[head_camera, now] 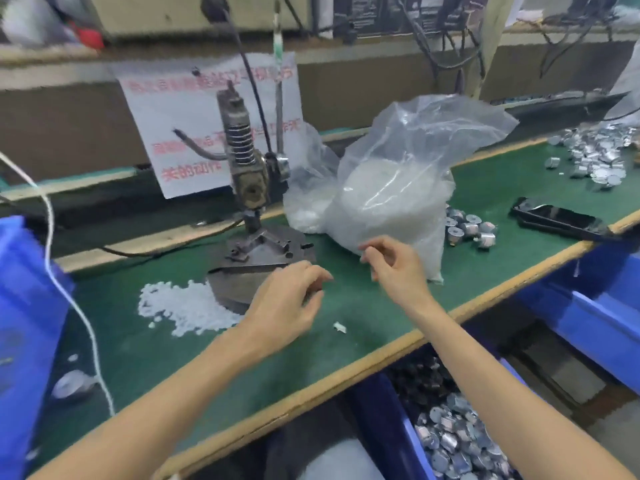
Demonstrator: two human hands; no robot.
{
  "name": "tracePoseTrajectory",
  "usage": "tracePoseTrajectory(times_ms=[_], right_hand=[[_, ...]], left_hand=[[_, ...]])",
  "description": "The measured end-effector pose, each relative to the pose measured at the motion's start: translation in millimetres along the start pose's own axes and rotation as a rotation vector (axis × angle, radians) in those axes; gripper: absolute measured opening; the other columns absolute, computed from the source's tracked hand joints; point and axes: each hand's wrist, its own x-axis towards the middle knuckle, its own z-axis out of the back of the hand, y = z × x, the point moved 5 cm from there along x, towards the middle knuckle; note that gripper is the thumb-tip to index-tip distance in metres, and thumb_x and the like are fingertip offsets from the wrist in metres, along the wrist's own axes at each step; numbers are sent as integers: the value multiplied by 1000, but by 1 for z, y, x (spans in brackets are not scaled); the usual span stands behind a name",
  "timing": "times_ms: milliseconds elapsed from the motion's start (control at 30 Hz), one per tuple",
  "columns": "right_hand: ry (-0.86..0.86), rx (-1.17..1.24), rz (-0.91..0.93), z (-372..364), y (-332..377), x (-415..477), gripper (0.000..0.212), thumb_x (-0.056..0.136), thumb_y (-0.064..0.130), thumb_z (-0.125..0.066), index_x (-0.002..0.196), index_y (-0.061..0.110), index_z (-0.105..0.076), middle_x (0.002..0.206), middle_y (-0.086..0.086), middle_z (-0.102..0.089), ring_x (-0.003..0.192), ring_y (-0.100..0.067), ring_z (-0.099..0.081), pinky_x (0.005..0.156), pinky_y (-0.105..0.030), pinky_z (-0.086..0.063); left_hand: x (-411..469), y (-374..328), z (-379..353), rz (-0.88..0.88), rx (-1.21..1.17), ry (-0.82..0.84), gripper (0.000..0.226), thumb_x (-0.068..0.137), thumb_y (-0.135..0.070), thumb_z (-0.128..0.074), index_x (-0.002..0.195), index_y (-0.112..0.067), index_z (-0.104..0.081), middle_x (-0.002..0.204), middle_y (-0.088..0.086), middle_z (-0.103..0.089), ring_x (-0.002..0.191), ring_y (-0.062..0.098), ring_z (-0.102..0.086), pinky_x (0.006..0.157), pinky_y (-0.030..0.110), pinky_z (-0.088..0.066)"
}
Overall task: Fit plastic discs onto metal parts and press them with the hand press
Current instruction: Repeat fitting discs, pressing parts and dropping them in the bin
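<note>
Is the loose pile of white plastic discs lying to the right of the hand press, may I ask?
No, the disc pile lies on the green mat left of the press.

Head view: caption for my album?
Left hand and right hand over green mat, beside grey metal hand press, white plastic discs, clear bag.

There is only one camera, worn on the person's head, looking forward and down from close above the work. The left hand (pixel 287 299) and right hand (pixel 398 261) sit mid-picture, and the hand press (pixel 249 188) stands just beyond the left hand. The wide lens bends the edges, which look blurred, perhaps from head motion.
</note>
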Motion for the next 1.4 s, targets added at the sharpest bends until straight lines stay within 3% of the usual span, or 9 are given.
tracePoseTrajectory(times_ms=[133,267,400,500,700,833,1100,1300,1400], right_hand=[[236,16,183,-88,70,11,22,90,1,-53,84,19,-65,69,6,-63,52,3,-52,62,-21,-42],[504,-11,374,-182,134,-7,19,90,5,-53,89,16,-68,72,7,-63,60,0,-51,61,-14,-39],[650,37,518,-265,190,-34,19,90,3,-52,101,7,-67,71,-11,-64,56,-9,-46,59,-18,-37],[746,-4,615,-321,223,-57,18,88,2,-51,98,3,-67,64,-3,-58,53,-12,-44,56,-13,-35],[930,-251,710,-404,248,-96,22,91,13,-45,99,5,-63,96,-18,-66,92,-37,-58,76,-42,-47],[957,-570,818,-425,245,-103,9,87,15,-46,83,9,-51,103,-20,-60,98,-36,-56,66,-33,-33],[886,-610,818,-431,239,-101,20,83,11,-47,96,5,-61,99,-16,-64,93,-37,-57,66,-33,-29],[833,-394,663,-425,240,-92,29,97,29,-41,114,7,-51,110,-15,-62,101,-35,-56,69,-36,-32],[918,-44,351,-412,243,-76,34,93,35,-53,115,10,-54,101,-5,-63,89,-23,-59,68,-30,-40]], left_hand=[[-21,37,74,105,167,-56,20,85,-13,-60,104,-15,-66,94,-3,-66,93,20,-58,85,32,-39],[-63,72,155,215,295,-145,15,81,-9,-61,95,-12,-68,85,-2,-65,84,22,-58,80,37,-42],[-121,112,229,395,353,-319,8,79,-4,-64,85,-8,-67,79,1,-66,76,22,-57,76,36,-44],[-168,147,268,544,422,-330,12,81,-5,-63,91,-8,-68,82,5,-67,78,26,-59,74,37,-46],[-267,240,286,1115,574,460,35,84,-19,-56,120,-20,-56,113,5,-61,104,24,-55,85,33,-46],[-269,261,268,1021,465,469,38,82,-9,-53,119,-17,-56,109,8,-63,101,27,-57,79,32,-44],[-261,277,231,995,526,518,30,85,-18,-53,114,-13,-55,113,9,-60,106,29,-56,84,35,-46],[-225,229,283,881,323,10,33,73,-6,-63,104,-12,-55,89,2,-63,83,19,-56,67,27,-41],[-194,192,295,733,371,-114,39,72,-2,-61,107,-15,-50,92,0,-65,82,17,-58,69,32,-48]])
